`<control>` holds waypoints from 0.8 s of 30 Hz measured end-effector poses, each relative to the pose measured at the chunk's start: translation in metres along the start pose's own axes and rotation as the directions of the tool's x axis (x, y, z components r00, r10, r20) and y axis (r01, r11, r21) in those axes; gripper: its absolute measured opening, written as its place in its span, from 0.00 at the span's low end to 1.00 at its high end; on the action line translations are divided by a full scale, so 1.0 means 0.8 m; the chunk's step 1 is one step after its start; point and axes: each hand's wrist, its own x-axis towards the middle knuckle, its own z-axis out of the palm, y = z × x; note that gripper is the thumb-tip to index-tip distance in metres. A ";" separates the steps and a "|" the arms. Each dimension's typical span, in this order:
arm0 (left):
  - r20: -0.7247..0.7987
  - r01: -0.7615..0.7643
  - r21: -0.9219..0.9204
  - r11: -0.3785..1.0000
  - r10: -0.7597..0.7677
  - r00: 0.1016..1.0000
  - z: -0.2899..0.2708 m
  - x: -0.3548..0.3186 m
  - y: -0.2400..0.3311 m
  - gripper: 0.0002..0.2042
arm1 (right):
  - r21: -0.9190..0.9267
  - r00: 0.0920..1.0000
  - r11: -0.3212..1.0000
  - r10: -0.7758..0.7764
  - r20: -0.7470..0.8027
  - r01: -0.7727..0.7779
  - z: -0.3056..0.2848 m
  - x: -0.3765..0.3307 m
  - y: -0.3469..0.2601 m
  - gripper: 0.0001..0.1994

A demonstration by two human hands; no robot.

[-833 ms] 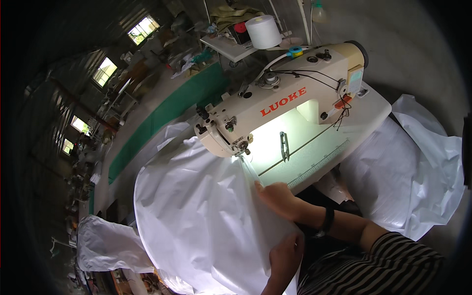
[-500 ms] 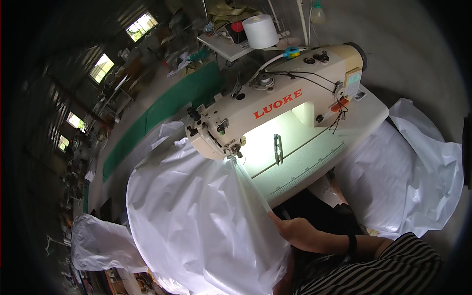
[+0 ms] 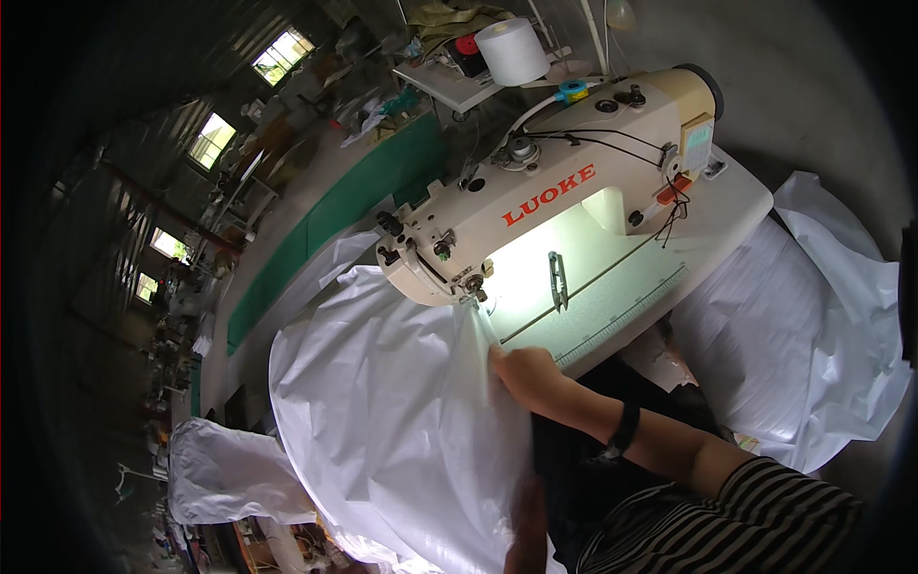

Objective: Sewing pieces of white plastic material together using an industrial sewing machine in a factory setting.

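A large white plastic-like sheet (image 3: pixel 392 411) hangs in folds over the front of a sewing machine (image 3: pixel 564 182). Its upper edge runs under the needle area (image 3: pixel 472 287), where the light falls. My right hand (image 3: pixel 526 375), with a black band on the wrist, is closed on that edge just in front of the needle area. Low in the picture, a shadowed, blurred part of what seems my left hand or forearm (image 3: pixel 528 536) lies against the sheet; its fingers cannot be made out. Small thread snips (image 3: pixel 557 281) lie on the machine bed (image 3: pixel 622 297).
A white thread cone (image 3: pixel 513 52) stands behind the machine. More white sheeting (image 3: pixel 765 335) is heaped at the right, and another white piece (image 3: pixel 234 469) hangs at the lower left. A green panel (image 3: pixel 325 239) runs along beyond the machine.
My right hand has moved up and left along the sheet's edge, closer to the needle area. The whole view has shifted slightly.
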 end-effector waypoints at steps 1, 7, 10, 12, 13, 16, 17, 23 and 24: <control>0.197 0.153 -0.788 0.597 0.008 0.980 0.017 -0.009 0.023 0.16 | 0.013 0.999 0.999 0.032 -0.022 -0.032 -0.003 0.008 0.000 0.21; -0.061 -0.329 0.048 0.943 0.332 0.941 -0.024 -0.013 0.142 0.21 | -0.165 1.000 0.986 0.015 0.006 -0.014 -0.009 -0.041 0.002 0.23; -0.198 -0.191 0.729 0.658 0.469 0.861 -0.073 0.036 0.135 0.30 | -0.197 0.999 0.980 -0.034 -0.014 0.031 0.001 -0.068 -0.001 0.24; -0.193 -0.054 0.820 0.570 0.364 0.911 -0.096 0.086 0.120 0.33 | -0.280 0.998 0.959 -0.042 0.036 0.051 0.008 -0.067 -0.004 0.25; -0.198 0.010 0.848 0.530 0.301 0.933 -0.108 0.109 0.113 0.35 | -0.326 0.999 0.945 -0.034 -0.028 0.023 0.012 -0.062 -0.006 0.25; -0.159 -0.008 0.894 0.447 0.334 0.929 -0.142 0.169 0.097 0.29 | -0.340 0.994 0.940 -0.018 -0.112 -0.021 0.020 -0.035 -0.010 0.26; -0.150 0.000 0.903 0.430 0.316 0.937 -0.154 0.189 0.094 0.28 | -0.322 0.987 0.945 -0.002 -0.158 -0.050 0.021 -0.024 -0.010 0.26; -0.124 -0.152 0.798 0.583 0.406 0.906 -0.197 0.328 0.074 0.29 | -0.410 0.997 0.912 -0.002 -0.082 -0.032 0.011 0.034 -0.006 0.27; -0.126 -0.156 0.789 0.595 0.405 0.906 -0.200 0.351 0.074 0.30 | -0.392 0.994 0.919 0.000 -0.106 -0.042 0.009 0.038 -0.003 0.27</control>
